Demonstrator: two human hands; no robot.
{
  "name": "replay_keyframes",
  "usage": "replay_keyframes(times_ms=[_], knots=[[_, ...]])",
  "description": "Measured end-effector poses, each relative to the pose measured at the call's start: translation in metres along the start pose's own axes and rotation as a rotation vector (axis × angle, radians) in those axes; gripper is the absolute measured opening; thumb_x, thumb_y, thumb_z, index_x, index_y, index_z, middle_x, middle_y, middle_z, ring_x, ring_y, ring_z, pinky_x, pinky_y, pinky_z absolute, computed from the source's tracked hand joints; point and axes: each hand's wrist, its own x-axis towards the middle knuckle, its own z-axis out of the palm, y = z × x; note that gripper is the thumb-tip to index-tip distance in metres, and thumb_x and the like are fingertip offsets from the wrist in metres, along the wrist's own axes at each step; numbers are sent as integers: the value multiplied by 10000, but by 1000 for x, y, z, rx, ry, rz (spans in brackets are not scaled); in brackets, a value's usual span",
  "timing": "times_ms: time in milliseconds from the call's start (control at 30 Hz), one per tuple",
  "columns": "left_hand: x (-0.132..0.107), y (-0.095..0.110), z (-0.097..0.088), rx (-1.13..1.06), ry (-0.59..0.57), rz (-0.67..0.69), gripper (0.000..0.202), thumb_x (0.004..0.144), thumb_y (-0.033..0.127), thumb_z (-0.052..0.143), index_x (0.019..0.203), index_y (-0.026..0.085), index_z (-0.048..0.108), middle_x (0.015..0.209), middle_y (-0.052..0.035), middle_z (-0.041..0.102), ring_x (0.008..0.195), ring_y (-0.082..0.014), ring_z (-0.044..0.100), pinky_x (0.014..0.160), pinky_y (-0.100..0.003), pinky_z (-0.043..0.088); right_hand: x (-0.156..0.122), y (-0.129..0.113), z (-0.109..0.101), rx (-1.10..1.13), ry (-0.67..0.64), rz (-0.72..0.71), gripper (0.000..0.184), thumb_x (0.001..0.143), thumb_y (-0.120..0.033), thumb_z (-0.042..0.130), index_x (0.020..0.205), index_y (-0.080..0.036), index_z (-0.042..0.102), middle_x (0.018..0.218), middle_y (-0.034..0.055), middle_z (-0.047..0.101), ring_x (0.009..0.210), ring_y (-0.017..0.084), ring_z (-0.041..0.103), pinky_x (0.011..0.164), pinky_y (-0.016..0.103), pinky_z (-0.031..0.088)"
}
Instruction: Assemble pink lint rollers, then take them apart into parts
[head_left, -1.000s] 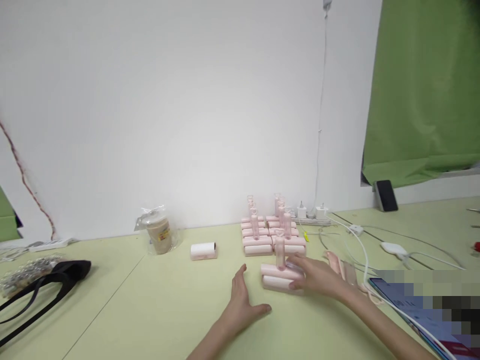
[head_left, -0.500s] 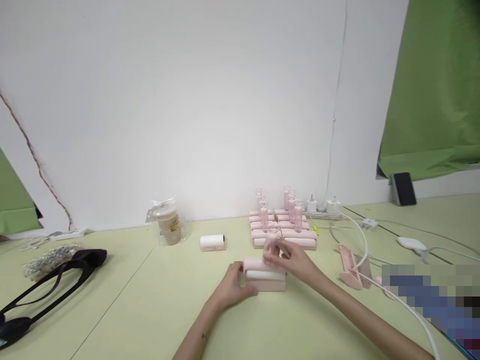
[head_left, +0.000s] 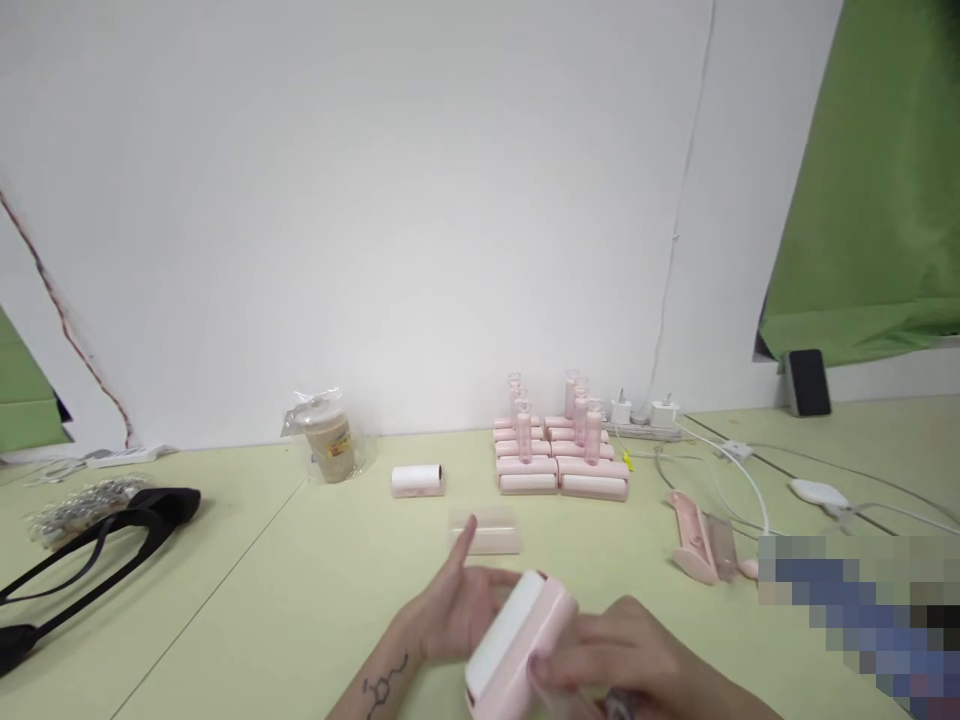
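A pink lint roller [head_left: 538,630] with a white roll is tilted close to me, low in the view. My right hand [head_left: 626,655] grips it by the handle side, thumb on the pink housing. Beside its upper left end, my left hand [head_left: 465,605] is open with the thumb raised; its fingertips pass behind the roller, so I cannot tell if they touch it. A clear plastic cover [head_left: 487,535] lies on the table just past my left thumb. Farther back are several pink lint rollers [head_left: 592,468] in two columns, handles upright.
A spare white roll [head_left: 418,480] lies left of the rollers, and a bagged drink cup [head_left: 330,445] stands by the wall. At right are an opened pink housing [head_left: 694,540], white cables and chargers [head_left: 664,410]. A black strap-like object [head_left: 161,510] lies at far left.
The lint roller has left the table and come toward me in my right hand, now tilted. The clear cover is off it and lies on the table. My left hand has opened.
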Motion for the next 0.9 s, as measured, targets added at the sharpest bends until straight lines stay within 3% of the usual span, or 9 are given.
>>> replay_keyframes(times_ms=[67,133,200,267,333,400,567,800,900], knots=[[2,-10,11,-172,-112,-100,595,667,652,469,875,101,555,750,-85,603,767,-219,577,762,-338,416,-1,0,-2,-58,-163,100,356,736,-108,519,1029,-309,549,840,-20,634,676,103,592,587,185,397],[6,-20,16,-172,20,-92,446,620,502,638,843,129,539,714,-41,587,714,-181,564,718,-299,423,-4,9,-11,-100,-195,230,415,714,-103,507,1075,-307,518,855,-13,605,665,117,583,590,204,414],[9,-26,18,-145,139,-82,392,621,448,662,827,151,509,668,-6,556,643,-154,545,657,-287,430,-8,24,-22,-120,-49,363,375,761,-139,448,1106,-278,496,839,8,580,648,128,571,586,227,433],[10,-28,20,-139,183,-81,377,635,439,648,839,166,485,655,12,536,607,-146,533,627,-294,433,-12,38,-30,-107,195,472,286,842,-227,363,1090,-256,503,839,29,569,678,142,567,602,248,447],[10,-26,25,-88,225,-60,360,626,382,659,859,167,488,688,11,534,635,-152,533,637,-298,430,-15,45,-32,-49,391,561,310,885,-337,281,1025,-237,538,714,18,553,594,140,543,543,248,444],[8,-24,30,11,289,-15,314,623,303,654,859,154,512,728,3,536,688,-157,523,664,-288,413,-15,44,-28,55,471,584,375,885,-409,262,914,-216,582,545,-13,490,476,129,489,467,238,420],[6,-22,35,148,326,91,230,663,239,584,871,145,551,792,-9,572,779,-173,511,725,-278,385,-6,25,-6,233,320,459,342,866,-384,365,708,-191,598,566,11,547,543,132,533,519,237,431],[6,-17,39,208,342,57,271,647,322,619,833,142,537,774,-15,571,767,-177,517,708,-270,389,-1,17,-2,118,182,361,295,879,-278,344,712,-190,570,602,0,529,566,112,520,549,204,403],[3,-15,43,192,338,52,253,651,305,617,834,148,543,779,-17,578,762,-180,525,687,-269,399,0,13,-4,64,126,390,290,884,-258,325,689,-188,528,582,-13,513,524,101,491,510,192,374]])
